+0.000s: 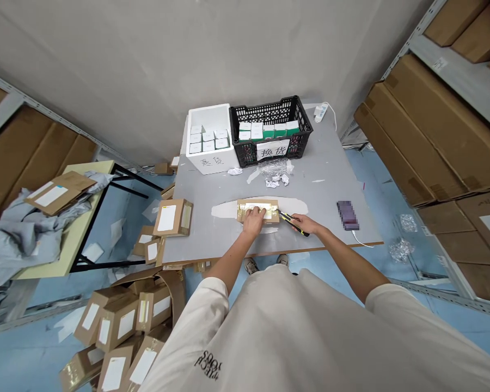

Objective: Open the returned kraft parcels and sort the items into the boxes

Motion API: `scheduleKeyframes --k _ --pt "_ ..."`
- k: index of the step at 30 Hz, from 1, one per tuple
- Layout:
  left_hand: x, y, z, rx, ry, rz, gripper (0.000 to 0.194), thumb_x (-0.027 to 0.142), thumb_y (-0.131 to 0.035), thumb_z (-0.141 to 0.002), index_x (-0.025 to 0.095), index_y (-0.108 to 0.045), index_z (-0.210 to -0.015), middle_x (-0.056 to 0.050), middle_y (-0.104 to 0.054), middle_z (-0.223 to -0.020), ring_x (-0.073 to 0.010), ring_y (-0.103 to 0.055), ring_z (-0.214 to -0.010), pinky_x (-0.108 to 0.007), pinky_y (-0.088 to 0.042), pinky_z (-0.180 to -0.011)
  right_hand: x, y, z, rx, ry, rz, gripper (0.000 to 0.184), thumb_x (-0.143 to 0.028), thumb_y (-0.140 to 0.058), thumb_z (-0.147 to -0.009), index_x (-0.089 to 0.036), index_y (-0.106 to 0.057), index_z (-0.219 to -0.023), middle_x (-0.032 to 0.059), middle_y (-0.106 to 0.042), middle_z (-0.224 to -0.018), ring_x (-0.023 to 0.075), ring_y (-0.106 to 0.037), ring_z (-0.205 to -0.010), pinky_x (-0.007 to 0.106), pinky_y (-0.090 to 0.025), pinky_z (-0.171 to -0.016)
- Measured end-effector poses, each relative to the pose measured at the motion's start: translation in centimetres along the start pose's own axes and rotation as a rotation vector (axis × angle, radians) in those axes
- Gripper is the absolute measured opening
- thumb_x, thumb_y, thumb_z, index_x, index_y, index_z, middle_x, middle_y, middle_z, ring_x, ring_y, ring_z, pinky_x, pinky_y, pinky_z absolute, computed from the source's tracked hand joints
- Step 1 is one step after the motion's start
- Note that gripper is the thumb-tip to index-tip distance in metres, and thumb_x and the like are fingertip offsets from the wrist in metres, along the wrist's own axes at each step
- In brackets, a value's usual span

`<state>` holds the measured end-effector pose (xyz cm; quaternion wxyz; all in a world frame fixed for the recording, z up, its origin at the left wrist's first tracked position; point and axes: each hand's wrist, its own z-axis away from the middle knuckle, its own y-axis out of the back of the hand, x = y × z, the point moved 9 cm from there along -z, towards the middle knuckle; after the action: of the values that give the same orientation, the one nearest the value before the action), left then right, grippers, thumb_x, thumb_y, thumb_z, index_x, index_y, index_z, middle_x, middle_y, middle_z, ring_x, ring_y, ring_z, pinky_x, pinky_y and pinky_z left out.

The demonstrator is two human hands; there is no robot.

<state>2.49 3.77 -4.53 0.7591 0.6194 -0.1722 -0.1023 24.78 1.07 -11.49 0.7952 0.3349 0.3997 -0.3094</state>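
Note:
A small taped cardboard box point(242, 211) lies near the front middle of the grey table point(212, 234). My left hand point(253, 220) is on top of it, fingers bent over the box and holding it down. In my right hand point(306, 224) is a black and yellow utility knife point(286, 217), gripped by its handle. The knife's front end points left and meets the right end of the box; whether the blade is in the tape is too small to tell. Pale torn patches on the tabletop surround the box.
Behind stand a white foam box point(208, 163) and a black crate point(304, 139), both holding small cartons. Crumpled paper point(273, 182) lies before the crate. Another cardboard box point(183, 218) is at the left edge, a phone point(347, 215) at right. Several parcels point(116, 321) crowd the lower left.

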Motion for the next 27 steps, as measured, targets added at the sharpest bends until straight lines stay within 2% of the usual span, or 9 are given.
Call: scheduleKeyframes --k 13,20,27 --pt "0.0 -0.1 0.2 -0.008 0.003 -0.023 0.050 0.031 -0.070 -0.092 0.029 -0.051 -0.138 -0.010 -0.056 -0.133 -0.0230 -0.065 -0.105 -0.040 -0.034 -0.115 -0.3 -0.2 0.5 -0.035 0.015 0.003 0.032 -0.054 -0.052 -0.098 -0.022 -0.057 -0.093 -0.0002 -0.067 -0.074 0.0150 -0.060 -0.066 0.023 -0.047 -0.059" --pt "0.0 0.2 0.1 -0.004 0.007 -0.004 0.047 0.030 -0.068 -0.093 0.028 -0.052 -0.137 -0.010 -0.055 -0.133 -0.0234 -0.065 -0.105 -0.040 -0.034 -0.114 0.3 -0.2 0.6 -0.018 -0.039 0.010 0.031 -0.053 -0.052 -0.098 -0.023 -0.056 -0.096 0.0002 -0.068 -0.075 0.0159 -0.063 -0.068 0.024 -0.049 -0.059" --pt "1.3 1.4 -0.3 0.025 -0.024 -0.056 0.051 0.024 -0.071 -0.087 0.020 -0.052 -0.134 -0.016 -0.055 -0.132 -0.0333 -0.050 -0.129 -0.048 -0.033 -0.112 -0.1 0.1 0.6 0.077 -0.036 0.043 0.028 -0.050 -0.052 -0.098 -0.023 -0.054 -0.094 0.0000 -0.069 -0.074 0.0165 -0.061 -0.066 0.026 -0.048 -0.062"
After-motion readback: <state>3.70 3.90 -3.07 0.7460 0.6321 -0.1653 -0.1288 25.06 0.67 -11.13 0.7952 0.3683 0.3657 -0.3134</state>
